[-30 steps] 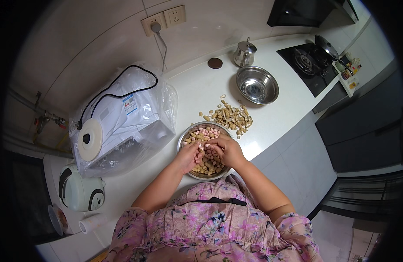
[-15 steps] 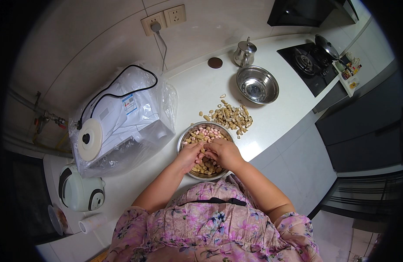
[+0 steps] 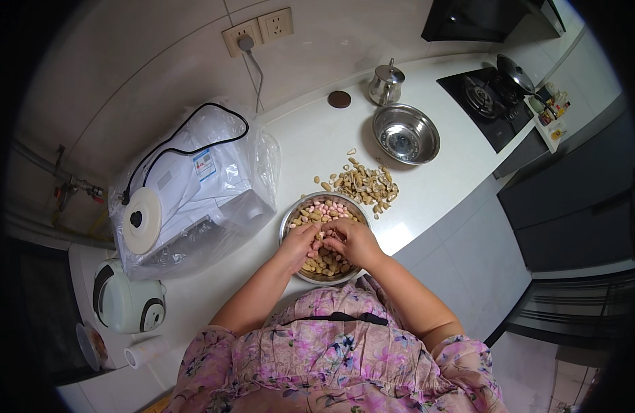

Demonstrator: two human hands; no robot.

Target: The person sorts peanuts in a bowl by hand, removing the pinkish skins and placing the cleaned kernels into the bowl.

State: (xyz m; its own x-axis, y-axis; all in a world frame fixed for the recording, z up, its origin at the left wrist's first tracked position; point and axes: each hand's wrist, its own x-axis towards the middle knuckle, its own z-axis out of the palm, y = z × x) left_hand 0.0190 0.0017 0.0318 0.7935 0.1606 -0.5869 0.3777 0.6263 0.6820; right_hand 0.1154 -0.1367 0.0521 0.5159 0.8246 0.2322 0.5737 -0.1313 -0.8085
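Both my hands are over a steel bowl (image 3: 284,224) of peanuts, its far side showing pink shelled kernels (image 3: 329,207) and its near side tan unshelled peanuts (image 3: 326,264). My left hand (image 3: 299,246) is closed, fingertips pinched on a peanut (image 3: 320,236). From the other side, my right hand (image 3: 357,243) grips the same peanut with bent fingers and thumb. The fingers partly cover it, and a pale patch shows on it. Just beyond the bowl, a loose heap of empty shells (image 3: 366,184) lies on the white counter (image 3: 300,148).
An empty steel basin (image 3: 405,134) stands past the shells, with a steel pot (image 3: 386,82) and a dark round lid (image 3: 339,99) behind. At left are a plastic-wrapped white appliance (image 3: 194,186) and a rice cooker (image 3: 128,297). A gas stove (image 3: 484,103) is far right.
My fingers have shifted slightly around the peanut, and a paler patch now shows between them. The bowl, shells and basin stay where they were.
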